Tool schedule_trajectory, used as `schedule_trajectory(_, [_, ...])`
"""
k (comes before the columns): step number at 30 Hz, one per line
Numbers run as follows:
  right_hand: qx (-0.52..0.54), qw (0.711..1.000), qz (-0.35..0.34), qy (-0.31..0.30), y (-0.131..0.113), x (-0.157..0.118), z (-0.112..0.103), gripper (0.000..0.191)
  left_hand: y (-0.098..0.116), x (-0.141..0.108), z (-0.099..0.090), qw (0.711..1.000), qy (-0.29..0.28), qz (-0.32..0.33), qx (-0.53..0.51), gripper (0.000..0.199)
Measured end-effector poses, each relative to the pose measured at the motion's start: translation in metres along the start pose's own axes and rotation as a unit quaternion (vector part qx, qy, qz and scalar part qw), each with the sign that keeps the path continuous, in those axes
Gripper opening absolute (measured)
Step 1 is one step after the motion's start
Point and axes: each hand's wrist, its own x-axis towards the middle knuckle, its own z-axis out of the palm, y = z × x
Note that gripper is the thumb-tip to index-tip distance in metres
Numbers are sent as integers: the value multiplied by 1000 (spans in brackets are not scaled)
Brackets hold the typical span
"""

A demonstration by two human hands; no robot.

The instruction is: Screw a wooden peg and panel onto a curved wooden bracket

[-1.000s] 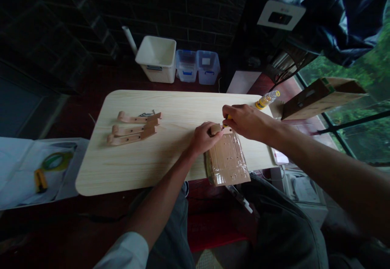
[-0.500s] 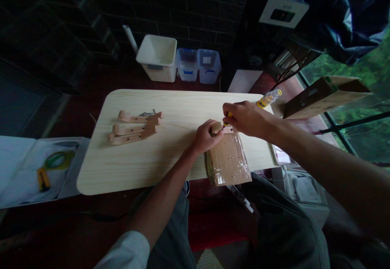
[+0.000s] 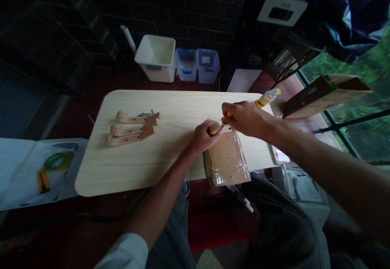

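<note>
My left hand (image 3: 206, 136) is wrapped round a short wooden piece (image 3: 215, 129) at the far end of a cardboard slab (image 3: 228, 159) covered in clear tape. The slab has small holes and overhangs the table's front edge. My right hand (image 3: 240, 117) grips a yellow-handled screwdriver (image 3: 228, 117), its tip pointing down at a wooden part (image 3: 228, 129) beside my left fingers. The tip's exact contact is too small to make out. To the left lie three curved wooden pieces with dark holes (image 3: 132, 131), with several metal screws (image 3: 146, 113) behind them.
A clear bottle-like thing with yellow bands (image 3: 268, 97) is at the back right of the pale table (image 3: 170, 159). Beyond the table are a white basket (image 3: 157, 58) and clear bins (image 3: 196, 65). An open box (image 3: 57, 171) stands left, a carton (image 3: 326, 96) right.
The view has shifted very slightly. My right hand and the screwdriver stay over the same spot, and my left hand keeps its hold on the wooden piece.
</note>
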Motion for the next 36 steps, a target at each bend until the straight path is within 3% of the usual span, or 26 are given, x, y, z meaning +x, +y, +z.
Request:
schedule_trajectory(19, [-5, 1000, 3, -6, -2, -7, 0, 16, 2, -2, -3, 997, -35, -70, -4, 15])
schedule_trajectory(36, [-113, 989, -48, -88, -19, -14, -9, 25, 4, -1, -4, 995, -32, -89, -6, 18])
